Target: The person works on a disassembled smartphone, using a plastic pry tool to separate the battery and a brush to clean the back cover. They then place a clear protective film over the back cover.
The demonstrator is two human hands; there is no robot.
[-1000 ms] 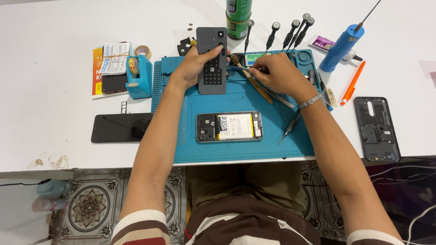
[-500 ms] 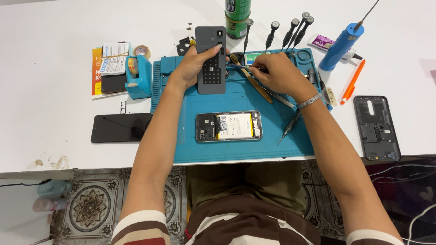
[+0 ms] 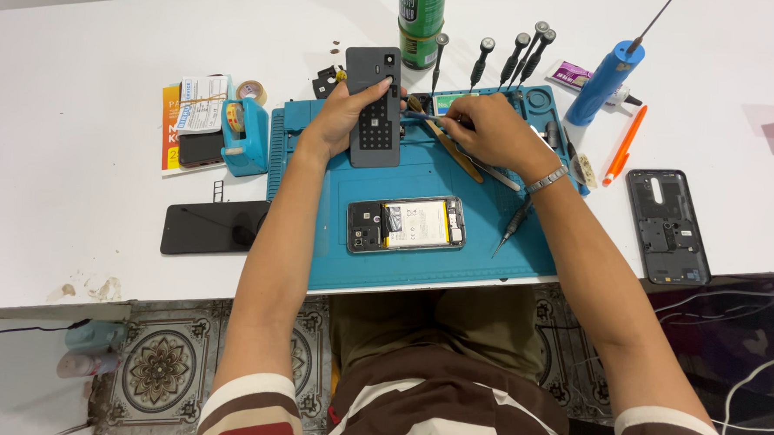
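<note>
Barely any change from a second ago: the left hand (image 3: 344, 111) still grips the grey rectangular block (image 3: 374, 108) at the far edge of the blue work mat (image 3: 420, 254), fingers (image 3: 377, 88) wrapped over its top face and thumb side beneath, tilting it a touch more toward the right hand than before (a small adjustment, nothing more). The right hand (image 3: 486, 130) stays just right of that block, its fingertips pressed together around something thin near the small parts trays; whether they pinch a tool or a tiny part I cannot tell, since the knuckles hide it. A pair of tan tweezers (image 3: 455, 151) lies just under the right fingers, touching the mat. Nearer the body, well apart from both hands, sits the opened phone (image 3: 407, 224), back off, battery showing, unmoved. Left of the left forearm lies a dark screen panel (image 3: 212, 227) on the white surface (image 3: 76, 160); far right of the right wrist rests the phone back cover (image 3: 668, 223). Beyond the fingers stands a row of screwdrivers (image 3: 509, 57). Judging by this steadiness, the hands are holding a fine positioning step around the block rather than moving on.
</note>
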